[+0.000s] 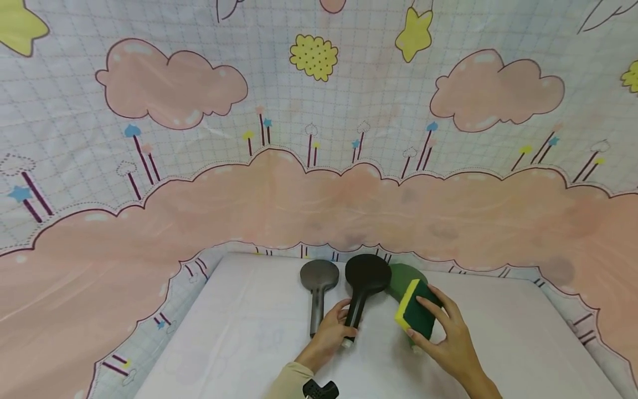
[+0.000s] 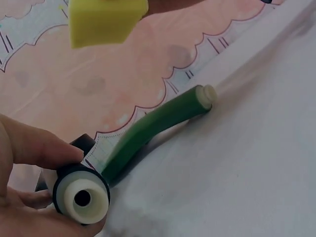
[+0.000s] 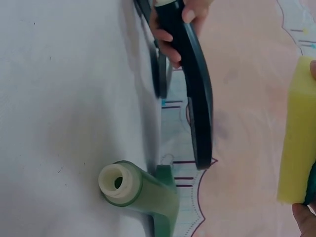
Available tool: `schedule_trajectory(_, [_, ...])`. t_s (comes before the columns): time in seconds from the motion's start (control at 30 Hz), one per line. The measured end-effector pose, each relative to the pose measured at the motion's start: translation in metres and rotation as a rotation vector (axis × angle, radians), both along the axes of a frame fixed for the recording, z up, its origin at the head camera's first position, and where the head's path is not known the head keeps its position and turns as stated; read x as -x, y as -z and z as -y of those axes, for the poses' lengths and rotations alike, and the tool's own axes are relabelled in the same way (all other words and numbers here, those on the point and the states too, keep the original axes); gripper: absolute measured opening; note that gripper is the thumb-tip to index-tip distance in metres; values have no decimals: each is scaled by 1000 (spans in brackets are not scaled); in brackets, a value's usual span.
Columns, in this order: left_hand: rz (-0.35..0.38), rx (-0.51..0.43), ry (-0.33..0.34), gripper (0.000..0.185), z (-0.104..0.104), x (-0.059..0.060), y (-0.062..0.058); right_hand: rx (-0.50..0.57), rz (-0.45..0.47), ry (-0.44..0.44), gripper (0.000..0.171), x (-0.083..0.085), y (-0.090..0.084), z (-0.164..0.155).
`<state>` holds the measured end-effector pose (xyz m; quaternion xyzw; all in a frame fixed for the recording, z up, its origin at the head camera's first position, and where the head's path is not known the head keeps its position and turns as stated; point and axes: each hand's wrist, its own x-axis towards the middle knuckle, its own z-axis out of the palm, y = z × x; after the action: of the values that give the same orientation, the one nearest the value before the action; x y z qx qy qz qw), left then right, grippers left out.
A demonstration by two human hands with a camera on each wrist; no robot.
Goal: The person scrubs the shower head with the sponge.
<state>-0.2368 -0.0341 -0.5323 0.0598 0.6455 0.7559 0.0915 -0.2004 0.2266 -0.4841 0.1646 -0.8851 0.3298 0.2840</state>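
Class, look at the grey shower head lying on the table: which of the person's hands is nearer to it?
Left. The left hand grips the black shower head right beside the grey shower head; the right hand, holding the sponge, is farther off.

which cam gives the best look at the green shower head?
Left wrist view: the green shower head shows its whole curved handle and white end, lying on the white table. Right wrist view shows only its handle end, seen end-on. Head view mostly hides it behind the sponge and right hand.
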Motion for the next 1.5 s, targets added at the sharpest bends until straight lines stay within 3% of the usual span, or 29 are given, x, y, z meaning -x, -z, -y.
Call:
schedule_trajectory(0.2, [-38,33,8,86,-2,-3,-12,18,-85,-48,74,1,-3,2])
schedule_trajectory(0.7, [-83,99,-121,75,-10,-5,-28,-47,-235,-118,75,6,-25,14])
schedule_trajectory(1.17, [-189,297,-208,52,-8,-14,-33,-47,-231,-107,59,25,-18,26])
schedule_trajectory(1.5, [-286,336,-256,44,-5,-21,-34,-91,-235,-72,63,25,-14,28])
